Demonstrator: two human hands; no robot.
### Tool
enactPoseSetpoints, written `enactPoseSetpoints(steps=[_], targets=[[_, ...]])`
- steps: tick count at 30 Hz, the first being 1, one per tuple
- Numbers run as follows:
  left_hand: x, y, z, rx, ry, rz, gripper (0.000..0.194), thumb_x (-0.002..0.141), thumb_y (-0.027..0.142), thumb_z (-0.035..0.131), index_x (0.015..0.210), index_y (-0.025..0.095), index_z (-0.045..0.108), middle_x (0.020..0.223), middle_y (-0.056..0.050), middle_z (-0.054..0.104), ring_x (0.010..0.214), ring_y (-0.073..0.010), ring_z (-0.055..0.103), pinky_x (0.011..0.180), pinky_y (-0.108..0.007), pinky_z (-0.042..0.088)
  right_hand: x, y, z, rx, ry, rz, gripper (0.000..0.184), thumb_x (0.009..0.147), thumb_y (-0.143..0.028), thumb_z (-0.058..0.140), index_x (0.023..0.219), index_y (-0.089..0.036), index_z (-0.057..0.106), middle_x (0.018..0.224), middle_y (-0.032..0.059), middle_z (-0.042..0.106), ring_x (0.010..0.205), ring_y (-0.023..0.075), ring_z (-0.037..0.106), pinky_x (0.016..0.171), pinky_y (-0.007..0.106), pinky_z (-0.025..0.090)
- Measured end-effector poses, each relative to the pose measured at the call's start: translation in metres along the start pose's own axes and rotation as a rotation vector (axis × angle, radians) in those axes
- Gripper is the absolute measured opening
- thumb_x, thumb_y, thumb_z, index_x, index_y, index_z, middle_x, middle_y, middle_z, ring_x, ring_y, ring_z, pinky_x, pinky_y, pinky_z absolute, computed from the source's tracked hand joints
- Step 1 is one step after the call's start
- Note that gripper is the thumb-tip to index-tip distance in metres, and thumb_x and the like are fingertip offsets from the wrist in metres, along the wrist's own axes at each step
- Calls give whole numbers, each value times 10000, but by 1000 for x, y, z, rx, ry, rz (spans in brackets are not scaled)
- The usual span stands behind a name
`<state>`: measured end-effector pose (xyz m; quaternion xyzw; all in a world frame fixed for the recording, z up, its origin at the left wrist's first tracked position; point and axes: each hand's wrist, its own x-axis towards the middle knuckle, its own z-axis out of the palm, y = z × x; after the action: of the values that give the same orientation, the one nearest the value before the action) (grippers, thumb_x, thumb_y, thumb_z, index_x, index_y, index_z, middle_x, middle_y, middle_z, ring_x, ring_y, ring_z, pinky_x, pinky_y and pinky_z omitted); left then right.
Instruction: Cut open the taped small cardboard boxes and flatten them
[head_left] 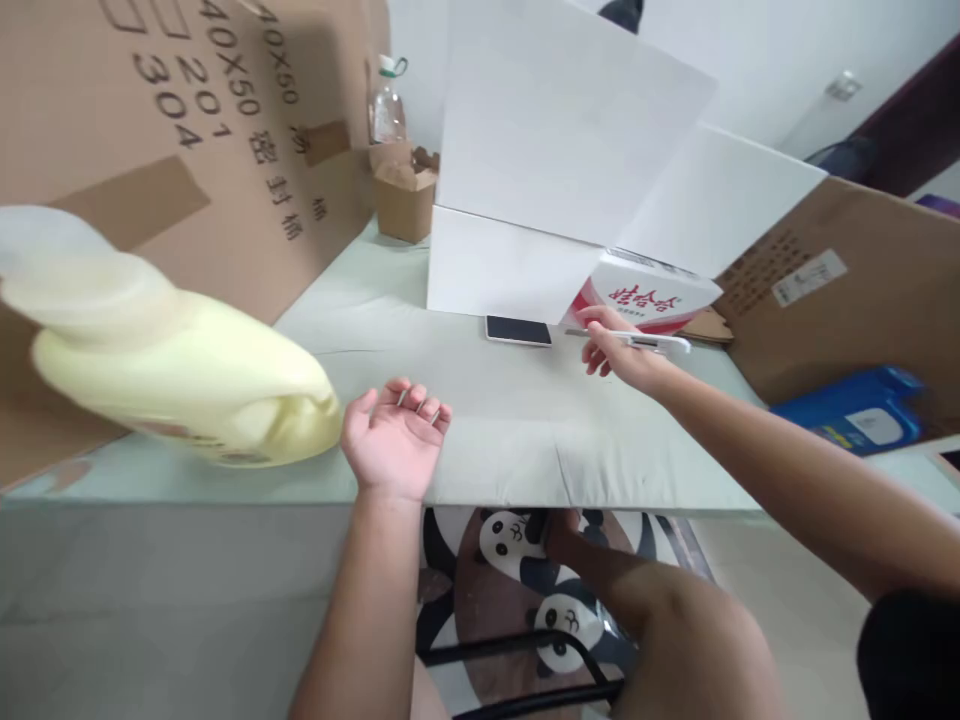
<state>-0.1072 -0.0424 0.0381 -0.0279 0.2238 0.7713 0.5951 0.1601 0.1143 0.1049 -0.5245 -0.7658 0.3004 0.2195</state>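
Observation:
My right hand (615, 350) holds a slim white utility knife (660, 342), its thin grey blade pointing left over the table. Just left of the blade lies a phone (519, 330) with a dark screen, face up by a white panel. Palm up near the table's front edge, my left hand (397, 435) is empty, its fingers apart and slightly curled. To its left a big pale yellow bottle (187, 370) with a whitish cap leans over, close to the wrist. Behind my right hand sits a red and white carton (652, 290), partly covered by that hand.
A large cardboard box (247, 220) stands at the left, another cardboard panel (847, 290) at the right. White panels (555, 120) rise at the back. A small carton (405, 205) and a clear bottle (388, 110) stand back left; a blue bottle (855, 410) lies right.

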Motion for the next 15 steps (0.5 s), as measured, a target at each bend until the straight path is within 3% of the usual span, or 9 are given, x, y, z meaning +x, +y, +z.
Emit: enactPoseSetpoints(steps=[3, 7, 9, 12, 15], targets=[[1, 12, -4, -22, 9, 15, 219, 791, 378, 533, 740, 179, 608, 668, 25, 517, 543, -107, 512, 625, -304, 556, 21, -32, 50, -147, -116, -68, 436, 996, -544, 367, 1298, -257, 499, 861, 26, 717, 666, 168, 705, 558, 261, 523], [3, 15, -2, 99, 117, -2, 171, 763, 343, 579, 737, 175, 599, 714, 13, 549, 611, -124, 562, 605, -288, 544, 27, -78, 121, -315, -219, -145, 301, 998, -437, 465, 1176, -233, 595, 693, 19, 702, 668, 199, 683, 653, 295, 498], [5, 12, 0, 217, 153, -9, 176, 757, 346, 630, 791, 173, 622, 801, -7, 601, 688, -142, 604, 593, -277, 541, 24, -102, 149, -403, -232, -218, 254, 963, -366, 545, 1164, -234, 626, 795, 58, 745, 739, 231, 688, 683, 315, 466], [6, 7, 1, 363, 153, 42, 206, 751, 325, 711, 885, 197, 621, 897, -10, 644, 753, -140, 637, 585, -236, 534, 17, -130, 172, -477, -262, -323, 428, 908, -219, 568, 1329, -297, 584, 1012, 59, 787, 850, 251, 706, 713, 322, 443], [5, 6, -1, 469, 211, 120, 231, 737, 184, 739, 915, 207, 594, 842, 26, 612, 598, -76, 570, 427, -146, 375, 11, -132, 172, -502, -256, -348, 595, 941, -187, 477, 1513, -344, 433, 1057, 30, 793, 894, 258, 724, 719, 334, 465]])
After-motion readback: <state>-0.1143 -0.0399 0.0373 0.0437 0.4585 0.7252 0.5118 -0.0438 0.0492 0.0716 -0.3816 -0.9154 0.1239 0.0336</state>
